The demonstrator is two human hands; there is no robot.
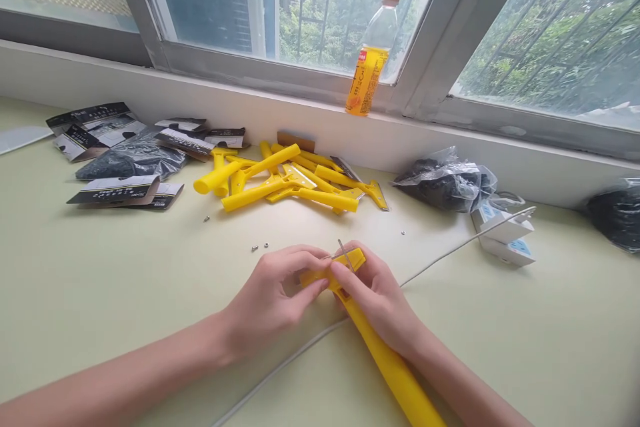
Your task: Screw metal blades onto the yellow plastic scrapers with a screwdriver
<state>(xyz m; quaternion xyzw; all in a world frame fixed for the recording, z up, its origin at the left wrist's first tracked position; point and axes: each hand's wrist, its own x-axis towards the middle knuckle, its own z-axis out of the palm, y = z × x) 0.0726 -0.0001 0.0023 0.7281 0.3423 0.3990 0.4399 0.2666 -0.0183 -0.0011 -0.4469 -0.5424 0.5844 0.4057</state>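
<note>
A yellow scraper (pixel 395 367) with a long handle slants up from the bottom edge, its head between my two hands. My left hand (pixel 280 290) pinches the left side of the head between thumb and fingers. Around the neck and right side of the head, my right hand (pixel 377 290) is closed, thumb on top. A thin metal piece (pixel 345 253) sticks up over the head near my right thumb; its kind I cannot make out. Beyond my hands lie small screws (pixel 255 249) and a nut (pixel 267 245) on the table.
Several yellow scrapers (pixel 290 193) lie piled near the wall. Black-and-white cardboard packaging (pixel 115 190) lies at left, a bag of black items (pixel 445 180) at right. A white cable (pixel 450 253) runs under the scraper to a power strip (pixel 505 240). A drink bottle (pixel 370 73) stands on the sill.
</note>
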